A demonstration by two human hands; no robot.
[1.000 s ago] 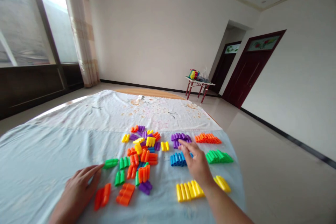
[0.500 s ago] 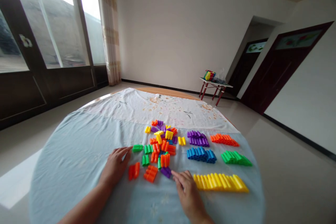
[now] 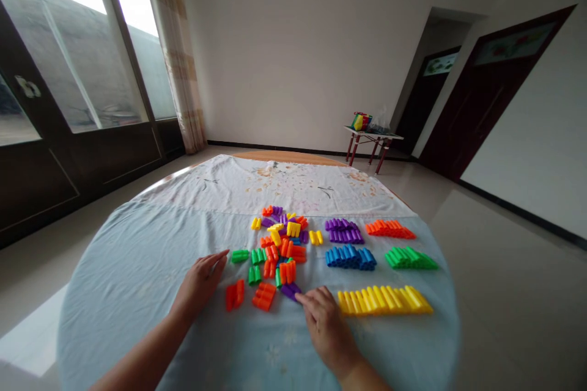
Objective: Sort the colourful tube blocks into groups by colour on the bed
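Note:
My left hand (image 3: 198,284) rests on the cloth at the left of a loose pile of plastic building blocks, its fingers stretched out and holding nothing. Just off its fingertips lies a green block (image 3: 239,256). At the near side of the pile, my right hand (image 3: 326,324) has its fingers closed at the right end of a purple block (image 3: 290,291); the thumb's contact is partly hidden. Two orange blocks, one nearer the left hand (image 3: 235,295) and another orange block (image 3: 263,297), lie between the hands. Yellow, blue, green, orange and purple pieces make up the pile.
Right of the pile, blocks stand grouped by colour: purple (image 3: 343,231), orange (image 3: 391,229), blue (image 3: 351,257), green (image 3: 410,258) and a yellow row (image 3: 384,300) beside my right hand. A light blue cloth (image 3: 123,281) covers the round table. A small side table (image 3: 373,135) stands beyond.
My right hand has closed in on the purple block, which has turned slightly. The left hand has barely moved. The whole view has shifted a little.

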